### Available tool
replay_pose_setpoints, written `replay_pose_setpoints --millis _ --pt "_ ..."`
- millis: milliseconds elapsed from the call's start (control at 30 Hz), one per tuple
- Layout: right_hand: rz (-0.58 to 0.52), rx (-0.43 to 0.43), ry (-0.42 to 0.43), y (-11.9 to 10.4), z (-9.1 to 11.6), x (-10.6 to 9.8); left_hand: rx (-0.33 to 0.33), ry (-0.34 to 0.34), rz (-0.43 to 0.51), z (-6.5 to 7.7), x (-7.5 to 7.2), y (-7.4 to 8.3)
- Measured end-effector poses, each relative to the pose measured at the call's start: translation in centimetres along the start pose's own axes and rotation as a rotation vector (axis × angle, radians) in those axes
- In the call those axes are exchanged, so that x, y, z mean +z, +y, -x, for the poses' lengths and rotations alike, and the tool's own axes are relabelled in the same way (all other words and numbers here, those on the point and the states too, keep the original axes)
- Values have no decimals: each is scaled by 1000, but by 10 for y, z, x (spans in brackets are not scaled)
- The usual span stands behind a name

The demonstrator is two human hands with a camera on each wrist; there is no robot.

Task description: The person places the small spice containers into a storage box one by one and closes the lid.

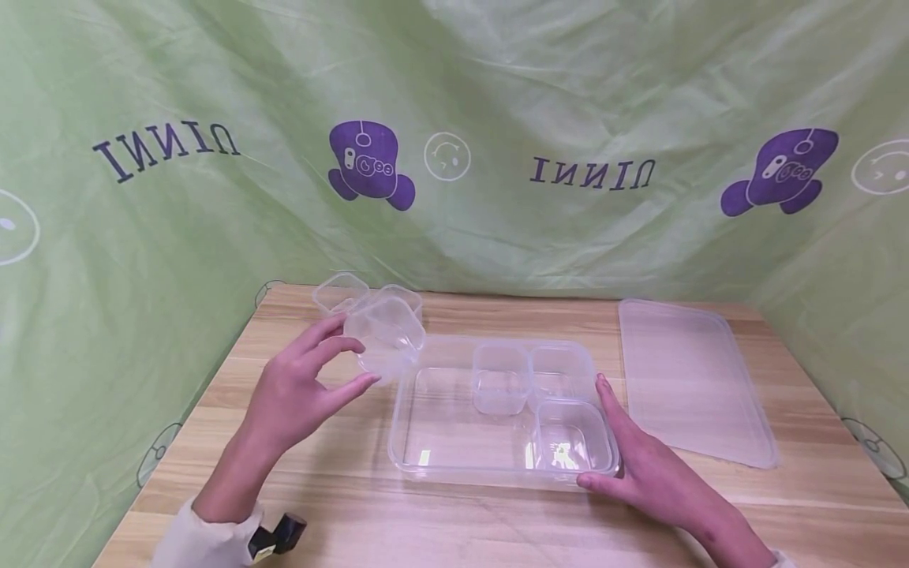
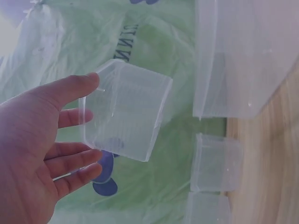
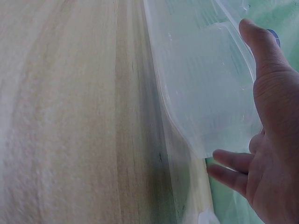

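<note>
My left hand holds a small clear plastic container by its rim, between thumb and fingers. It is tilted and raised over the left end of a large clear rectangular container. In the left wrist view the small container shows its side, the thumb on one edge. Three similar small containers stand inside the large one at its right: one back middle, one back right, one front right. My right hand grips the large container's right end, thumb at the front corner, fingers along the side.
A flat translucent lid lies on the wooden table at the right. Small clear containers stand at the back left, partly hidden behind the held one. A green printed curtain closes off the back and sides.
</note>
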State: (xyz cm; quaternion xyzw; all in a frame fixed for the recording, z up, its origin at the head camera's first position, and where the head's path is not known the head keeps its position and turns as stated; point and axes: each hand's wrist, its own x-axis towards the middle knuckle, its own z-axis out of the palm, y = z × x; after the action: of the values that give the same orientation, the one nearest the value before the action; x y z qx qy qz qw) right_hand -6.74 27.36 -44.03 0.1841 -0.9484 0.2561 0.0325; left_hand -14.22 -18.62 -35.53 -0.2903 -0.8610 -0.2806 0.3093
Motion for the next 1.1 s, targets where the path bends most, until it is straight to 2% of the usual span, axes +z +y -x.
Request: replay_pose_setpoints --millis 267,600,1100 --pt "-28 -8 4 2 1 1 103 -69 73 0 5 16" --pt "-25 -42 15 2 0 1 129 -159 138 4 21 32" --pt "-8 -42 14 3 -1 1 189 -250 159 10 43 44"
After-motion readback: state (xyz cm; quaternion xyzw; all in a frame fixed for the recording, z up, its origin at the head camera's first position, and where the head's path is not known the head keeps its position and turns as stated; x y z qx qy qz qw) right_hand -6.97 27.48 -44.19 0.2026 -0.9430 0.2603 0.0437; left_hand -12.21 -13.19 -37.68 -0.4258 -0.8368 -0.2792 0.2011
